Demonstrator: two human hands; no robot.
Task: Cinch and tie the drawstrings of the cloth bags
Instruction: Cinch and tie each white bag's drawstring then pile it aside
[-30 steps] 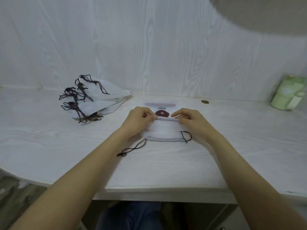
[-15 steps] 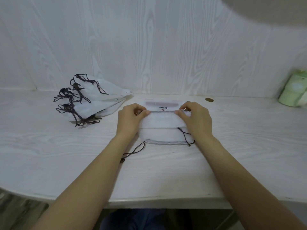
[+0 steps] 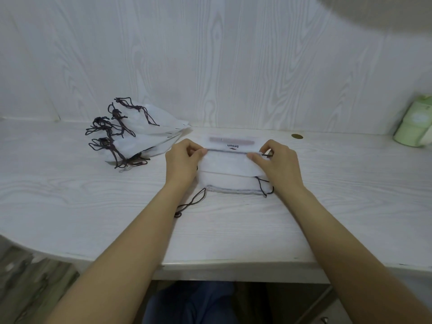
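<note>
Fingers of the left hand [image 3: 184, 160] and the right hand [image 3: 278, 162] are pinching the folded upper edge of a white cloth bag [image 3: 228, 164], one at each end, holding it flat on the worktop [image 3: 70, 195]. Its dark drawstring [image 3: 191, 203] is trailing loose just below the left fingers. Well off to their left, tied bags [image 3: 140, 141] are lying piled.
</note>
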